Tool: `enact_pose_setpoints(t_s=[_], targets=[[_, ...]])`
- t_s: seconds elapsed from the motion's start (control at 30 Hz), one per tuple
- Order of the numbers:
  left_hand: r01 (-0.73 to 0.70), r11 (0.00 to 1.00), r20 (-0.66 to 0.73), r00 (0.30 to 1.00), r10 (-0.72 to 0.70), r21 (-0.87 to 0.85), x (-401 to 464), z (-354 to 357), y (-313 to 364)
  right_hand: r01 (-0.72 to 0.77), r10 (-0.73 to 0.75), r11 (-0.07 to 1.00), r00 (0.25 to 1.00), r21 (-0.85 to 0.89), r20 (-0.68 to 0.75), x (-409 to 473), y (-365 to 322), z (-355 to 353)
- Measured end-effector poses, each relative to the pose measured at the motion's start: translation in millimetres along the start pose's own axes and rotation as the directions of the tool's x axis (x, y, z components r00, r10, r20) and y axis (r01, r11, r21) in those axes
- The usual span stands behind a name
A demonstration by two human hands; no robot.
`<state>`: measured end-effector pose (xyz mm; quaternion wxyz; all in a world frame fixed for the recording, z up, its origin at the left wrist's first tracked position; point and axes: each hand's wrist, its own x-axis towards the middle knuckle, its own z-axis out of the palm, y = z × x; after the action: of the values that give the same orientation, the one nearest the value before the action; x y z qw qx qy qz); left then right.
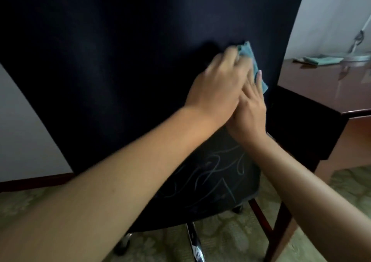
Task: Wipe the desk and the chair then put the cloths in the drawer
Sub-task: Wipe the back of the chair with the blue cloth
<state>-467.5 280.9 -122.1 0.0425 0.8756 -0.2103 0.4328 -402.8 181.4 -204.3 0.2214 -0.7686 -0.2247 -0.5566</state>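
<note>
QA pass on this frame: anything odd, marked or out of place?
Yes: pale scribbled lines cover the chair low down, below both hands, looking like chalk marks not yet wiped. A second cloth lies loose on the desk.
</note>
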Motion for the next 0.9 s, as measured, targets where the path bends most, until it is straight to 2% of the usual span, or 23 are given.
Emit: enact_pose_setpoints(t_s=[0.1, 0.2, 0.27, 0.33, 0.4, 0.47, 0.57, 0.63, 0.77, 0.9], targets=[[-0.044, 0.997, 0.073, 0.997, 0.039, 0.063, 31, 5, 14, -0.133, 0.134, 0.991, 0.991, 0.030, -0.026, -15, 12, 12], [-0.145, 0.980, 0.268, 0.958, 0.104, 0.136, 0, 37, 24, -0.414, 0.420, 0.893, 0.907, 0.175, 0.000, -73, 2, 25], [-0.189, 0.973, 0.394, 0.910, 0.125, 0.129, -33, 57, 25, -0.487, 0.481, 0.852, 0.873, 0.193, 0.081, -122, -17, 32], [-0.299, 0.940, 0.457, 0.868, 0.195, 0.167, -61, 64, 18, -0.474, 0.447, 0.865, 0.877, 0.162, 0.177, -151, -30, 35], [-0.361, 0.906, 0.448, 0.863, 0.235, 0.221, -70, 53, 9, -0.444, 0.412, 0.882, 0.889, 0.156, 0.202, -142, -27, 36], [-0.327, 0.918, 0.403, 0.889, 0.217, 0.227, -65, 39, 3, -0.415, 0.389, 0.896, 0.904, 0.154, 0.177, -114, -27, 32], [-0.195, 0.966, 0.352, 0.927, 0.127, 0.167, -55, 34, -3, -0.370, 0.350, 0.916, 0.926, 0.153, 0.141, -88, -36, 28], [-0.181, 0.964, 0.286, 0.951, 0.120, 0.197, -56, 31, -3, -0.353, 0.340, 0.925, 0.934, 0.142, 0.110, -88, -44, 28], [-0.179, 0.961, 0.273, 0.955, 0.118, 0.209, -73, 18, -11, -0.328, 0.324, 0.930, 0.945, 0.165, 0.052, -96, -62, 40], [-0.112, 0.975, 0.217, 0.974, 0.070, 0.192, -97, 10, -32, -0.218, 0.216, 0.965, 0.976, 0.147, 0.029, -105, -82, 49]])
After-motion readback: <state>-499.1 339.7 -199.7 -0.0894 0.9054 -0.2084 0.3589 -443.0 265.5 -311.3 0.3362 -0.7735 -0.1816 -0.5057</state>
